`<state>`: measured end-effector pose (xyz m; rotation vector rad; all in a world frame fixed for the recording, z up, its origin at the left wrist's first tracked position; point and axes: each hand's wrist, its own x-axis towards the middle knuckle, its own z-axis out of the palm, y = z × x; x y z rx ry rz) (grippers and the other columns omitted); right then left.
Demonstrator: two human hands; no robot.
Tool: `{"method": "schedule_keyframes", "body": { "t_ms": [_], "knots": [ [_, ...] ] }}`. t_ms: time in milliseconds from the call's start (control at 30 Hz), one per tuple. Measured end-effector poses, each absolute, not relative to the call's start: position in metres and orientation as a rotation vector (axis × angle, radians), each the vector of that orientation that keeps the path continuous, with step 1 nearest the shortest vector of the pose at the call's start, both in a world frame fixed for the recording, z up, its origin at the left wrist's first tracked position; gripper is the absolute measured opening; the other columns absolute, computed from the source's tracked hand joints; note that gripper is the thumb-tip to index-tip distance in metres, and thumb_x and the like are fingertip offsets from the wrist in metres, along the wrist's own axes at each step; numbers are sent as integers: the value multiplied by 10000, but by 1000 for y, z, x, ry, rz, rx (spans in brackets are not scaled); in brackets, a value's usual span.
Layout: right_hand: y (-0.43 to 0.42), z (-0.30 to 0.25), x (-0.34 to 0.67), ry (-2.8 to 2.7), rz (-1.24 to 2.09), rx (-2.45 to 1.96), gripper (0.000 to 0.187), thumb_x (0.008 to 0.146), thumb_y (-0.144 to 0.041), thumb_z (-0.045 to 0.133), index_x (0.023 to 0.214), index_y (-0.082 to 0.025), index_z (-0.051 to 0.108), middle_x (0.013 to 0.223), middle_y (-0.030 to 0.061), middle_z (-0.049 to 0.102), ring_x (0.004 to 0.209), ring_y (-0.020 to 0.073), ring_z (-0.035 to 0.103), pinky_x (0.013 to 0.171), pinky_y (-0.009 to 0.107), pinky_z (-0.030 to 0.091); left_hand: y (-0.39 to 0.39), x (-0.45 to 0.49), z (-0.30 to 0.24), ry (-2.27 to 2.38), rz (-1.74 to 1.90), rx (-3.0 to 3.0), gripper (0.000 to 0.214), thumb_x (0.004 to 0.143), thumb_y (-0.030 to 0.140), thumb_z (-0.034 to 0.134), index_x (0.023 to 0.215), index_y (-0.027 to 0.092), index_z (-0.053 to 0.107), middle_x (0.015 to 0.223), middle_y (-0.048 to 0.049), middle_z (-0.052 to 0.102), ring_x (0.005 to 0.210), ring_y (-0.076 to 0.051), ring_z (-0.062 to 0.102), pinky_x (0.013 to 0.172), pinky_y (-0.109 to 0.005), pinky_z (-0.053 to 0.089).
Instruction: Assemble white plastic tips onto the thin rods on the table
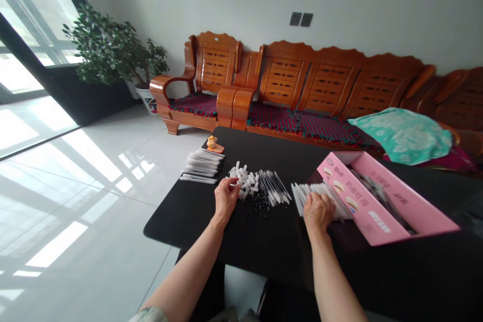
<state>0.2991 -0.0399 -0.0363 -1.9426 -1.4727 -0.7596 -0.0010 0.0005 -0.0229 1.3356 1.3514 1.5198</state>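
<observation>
My left hand (227,196) is at the near left edge of a heap of white pen caps (247,181). Its thumb and forefinger are pinched together; whatever is between them is too small to make out. Over a row of white pen barrels (298,198), my right hand (319,209) has its fingers curled down onto the barrels, and the fingertips are hidden. Between the hands lie a bundle of pen refills (273,186) and small black plugs (260,202). Further left, white pens (202,165) lie stacked in a row.
A pink open box (372,211) with dark contents stands at the right of the black table (264,241). A small orange figurine (213,144) sits at the far left corner. Behind stands a wooden sofa (287,75) with a turquoise cloth (403,133).
</observation>
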Motion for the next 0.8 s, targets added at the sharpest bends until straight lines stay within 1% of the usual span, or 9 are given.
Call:
{"method": "schedule_keyframes", "body": {
  "t_ms": [67, 200, 300, 433, 500, 567, 633, 733, 800],
  "knots": [
    [-40, -32, 293, -1463, -746, -1908, 275, 902, -266, 465, 700, -176, 628, 719, 74, 558, 729, 210, 469, 714, 337, 317, 1, -1, -23, 1351, 1523, 1336, 160, 730, 230, 717, 884, 199, 744, 815, -31, 640, 567, -109, 586, 495, -197, 462],
    [-37, -20, 260, -1514, -629, -1742, 215, 928, -256, 475, 858, -162, 656, 817, 88, 628, 803, 213, 521, 779, 331, 350, 1, -1, -23, 1354, 1521, 1366, 152, 741, 226, 715, 888, 201, 747, 802, -23, 633, 533, -95, 563, 515, -207, 466],
    [-34, -18, 229, -1581, -516, -1642, 211, 941, -253, 468, 901, -158, 651, 853, 94, 649, 837, 213, 544, 809, 331, 369, 0, -1, -22, 1340, 1527, 1338, 152, 740, 225, 716, 887, 203, 746, 810, -24, 631, 533, -97, 559, 504, -208, 459],
    [-34, -26, 208, -1651, -455, -1576, 211, 947, -224, 444, 930, -160, 644, 847, 88, 655, 852, 214, 563, 819, 336, 385, -1, -2, -21, 1346, 1552, 1315, 109, 755, 224, 692, 851, 207, 742, 798, -27, 621, 562, -116, 556, 499, -216, 446],
    [-35, -31, 208, -1656, -459, -1572, 210, 950, -219, 440, 930, -157, 640, 831, 86, 656, 852, 217, 572, 813, 337, 390, -2, -4, -22, 1407, 1560, 1376, 74, 781, 225, 668, 813, 211, 734, 768, -25, 614, 590, -131, 560, 551, -236, 455],
    [-36, -34, 212, -1647, -480, -1579, 207, 954, -222, 440, 931, -154, 633, 822, 87, 658, 847, 219, 577, 806, 337, 392, -2, -9, -22, 1510, 1559, 1474, 79, 806, 222, 647, 802, 216, 725, 760, -27, 619, 649, -152, 577, 641, -265, 468],
    [-37, -36, 216, -1638, -507, -1585, 202, 958, -228, 442, 931, -152, 626, 812, 86, 659, 834, 220, 580, 797, 336, 393, -1, -17, -21, 1610, 1522, 1558, 98, 826, 207, 623, 832, 218, 720, 810, -38, 640, 704, -170, 594, 713, -290, 469],
    [-37, -37, 217, -1632, -524, -1586, 199, 959, -233, 443, 933, -151, 622, 798, 84, 655, 823, 225, 585, 782, 338, 390, 3, -37, -19, 1763, 1395, 1667, 133, 821, 164, 607, 881, 214, 715, 915, -58, 660, 782, -201, 611, 763, -322, 468],
    [-37, -37, 215, -1629, -522, -1586, 202, 960, -236, 439, 929, -155, 621, 789, 82, 652, 818, 227, 589, 776, 338, 387, 7, -52, -17, 1905, 1317, 1765, 165, 812, 136, 600, 902, 215, 713, 963, -74, 664, 896, -245, 606, 819, -353, 454]
  ]
}}
